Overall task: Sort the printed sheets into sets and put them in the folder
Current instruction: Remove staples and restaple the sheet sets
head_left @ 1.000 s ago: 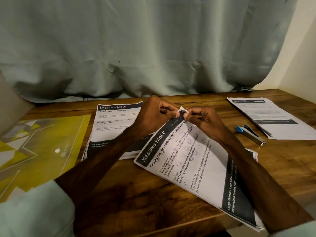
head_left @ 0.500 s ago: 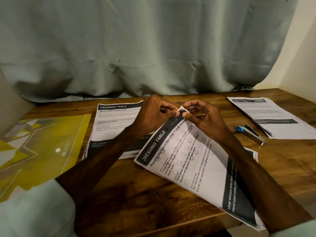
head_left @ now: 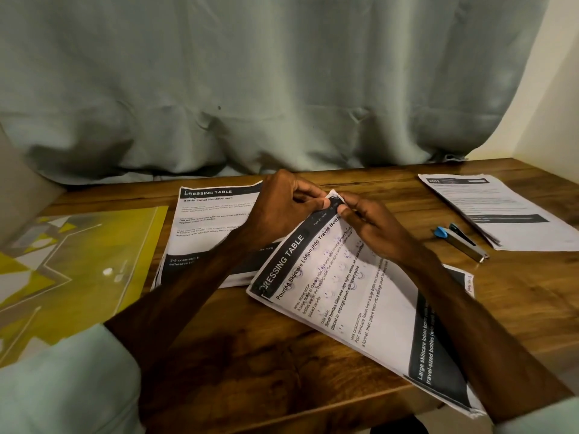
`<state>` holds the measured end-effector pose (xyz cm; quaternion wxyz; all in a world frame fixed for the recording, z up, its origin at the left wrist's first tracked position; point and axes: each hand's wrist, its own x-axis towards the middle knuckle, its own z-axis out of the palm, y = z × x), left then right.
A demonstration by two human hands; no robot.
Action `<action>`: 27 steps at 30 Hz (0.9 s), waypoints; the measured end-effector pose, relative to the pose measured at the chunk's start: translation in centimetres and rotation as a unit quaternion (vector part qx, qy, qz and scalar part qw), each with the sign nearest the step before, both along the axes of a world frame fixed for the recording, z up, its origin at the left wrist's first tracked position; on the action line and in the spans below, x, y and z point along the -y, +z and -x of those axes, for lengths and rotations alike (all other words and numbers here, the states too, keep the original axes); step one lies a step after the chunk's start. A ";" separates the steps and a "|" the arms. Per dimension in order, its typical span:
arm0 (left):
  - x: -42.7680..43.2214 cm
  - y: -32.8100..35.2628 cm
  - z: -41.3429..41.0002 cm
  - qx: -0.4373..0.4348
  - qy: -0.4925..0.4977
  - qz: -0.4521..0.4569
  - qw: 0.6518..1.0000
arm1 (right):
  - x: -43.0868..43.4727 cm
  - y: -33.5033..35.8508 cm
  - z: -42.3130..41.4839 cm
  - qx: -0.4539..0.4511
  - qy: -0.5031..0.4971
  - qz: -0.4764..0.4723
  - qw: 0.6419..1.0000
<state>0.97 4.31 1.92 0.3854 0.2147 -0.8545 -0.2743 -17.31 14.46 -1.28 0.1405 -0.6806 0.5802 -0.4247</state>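
the set [head_left: 360, 311] lay slantwise on the table [head_left: 250, 358], long axis running from its far corner to the near right edge. left hand [head_left: 282, 208] and right hand [head_left: 372, 228] both pinched that corner; the folder [head_left: 78, 277] lay by the left edge, nearer the left hand.

Both hands, left hand [head_left: 279, 208] and right hand [head_left: 369, 227], pinch the tilted sheets' [head_left: 351, 302] far corner.
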 end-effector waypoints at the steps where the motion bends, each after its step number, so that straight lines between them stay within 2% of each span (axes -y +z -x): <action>1: 0.0 0.0 0.0 0.001 0.001 0.001 1.000 | 0.0 0.0 0.0 -0.012 -0.001 0.002 1.000; 8: 0.2 -0.3 0.2 -0.011 0.014 0.012 1.000 | -0.1 0.1 -0.1 -0.063 0.003 0.031 0.998; 15: 0.6 -0.5 0.2 -0.014 0.026 0.000 1.000 | -0.1 0.4 0.3 -0.043 -0.026 0.003 0.999; 19: 2.7 -1.8 0.1 0.129 0.086 -0.007 0.988 | -0.8 0.9 0.6 -0.006 -0.021 -0.006 1.000; 22: 3.2 -3.4 0.1 0.233 0.079 -0.005 0.969 | -1.0 1.0 0.4 -0.009 -0.010 -0.002 1.000; 27: 3.7 -4.7 0.0 0.263 0.063 -0.007 0.963 | -1.1 1.1 0.0 -0.013 0.006 -0.001 1.000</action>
